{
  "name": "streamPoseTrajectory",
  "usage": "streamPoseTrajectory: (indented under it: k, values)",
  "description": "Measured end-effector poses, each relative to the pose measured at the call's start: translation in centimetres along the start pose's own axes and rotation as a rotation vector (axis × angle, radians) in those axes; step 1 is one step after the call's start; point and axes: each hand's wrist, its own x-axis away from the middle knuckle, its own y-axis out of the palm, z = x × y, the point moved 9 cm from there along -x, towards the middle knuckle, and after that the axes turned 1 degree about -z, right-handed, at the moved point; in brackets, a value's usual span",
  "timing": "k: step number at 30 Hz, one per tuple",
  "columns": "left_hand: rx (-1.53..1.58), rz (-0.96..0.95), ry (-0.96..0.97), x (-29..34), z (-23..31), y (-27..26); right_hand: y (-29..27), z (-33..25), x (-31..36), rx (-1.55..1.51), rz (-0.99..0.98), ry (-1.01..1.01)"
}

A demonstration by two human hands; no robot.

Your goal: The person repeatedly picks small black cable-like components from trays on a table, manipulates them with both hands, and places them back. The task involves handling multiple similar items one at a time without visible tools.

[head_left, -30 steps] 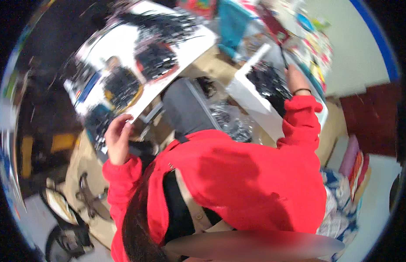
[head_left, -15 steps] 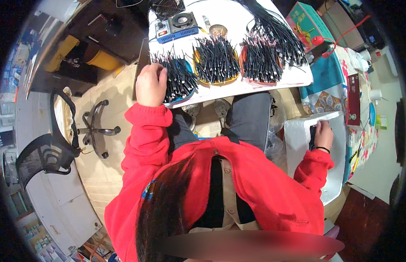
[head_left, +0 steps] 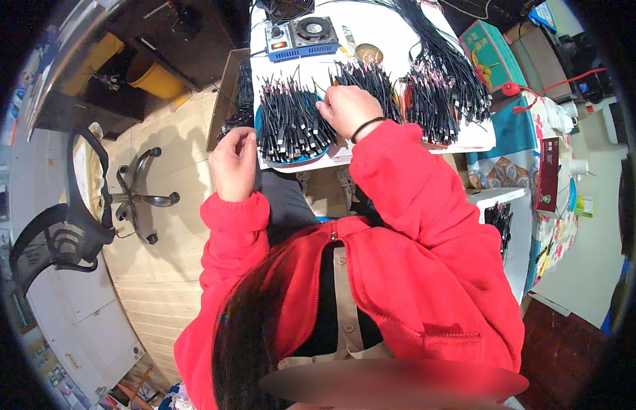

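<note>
A: Biggest thing in view?
B: White-topped desk [head_left: 386, 37], dead ahead of the person. Then a blk mesh chair [head_left: 55, 239] off to the L on the floor, well apart from it.
A: And on the R?
B: White box [head_left: 521, 236], lower than the desk, w/ blk cables [head_left: 499, 222] in it. Green carton [head_left: 485, 51] nr the desk's far R corner.
A: Main stuff?
B: Blk cables w/ metal plugs, 3 bunches in a row along the near side of the desk. Left bunch [head_left: 294, 126] sits in a blue tray [head_left: 290, 162]; middle bunch [head_left: 376, 83] is partly behind the R hand [head_left: 355, 113]; right bunch [head_left: 430, 102] is beside that, w/ long cables running back from it.
A: Behind 'em?
B: Small grey-&-blue unit w/ a round top [head_left: 301, 39], behind the left bunch.
A: Hands?
B: R one's b/w left & middle bunches, palm down, fingers bent; tips hidden, so can't tell how far open or if they've got hold of a cable. L hand [head_left: 234, 167] is at the desk's L edge, just beside the blue tray. Fingers loosely curled, close together; can't tell if anything's in 'em.
A: Smallest?
B: Thin blk band [head_left: 368, 128], R wrist.
</note>
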Motion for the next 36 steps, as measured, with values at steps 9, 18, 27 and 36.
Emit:
streamPoseTrajectory:
  k: [9, 18, 27, 36]
  values:
    - [0.113, -0.026, -0.055, 0.1, -2.4, 0.0, 2.4, 0.0, -2.2, -0.124, -0.103, -0.041]
    - [0.200, -0.035, -0.096, 0.6, -2.2, -0.2, 1.5, 1.4, -1.8, -0.350, -0.087, 0.000]
    - [0.970, -0.369, -0.230, 1.7, 4.1, 4.9, -0.1, -1.6, 8.8, -1.133, -0.142, -0.121]
    - [1.150, -0.398, -0.254, 4.7, 8.3, 7.5, -2.5, 0.6, 13.3, -1.135, -0.002, -0.046]
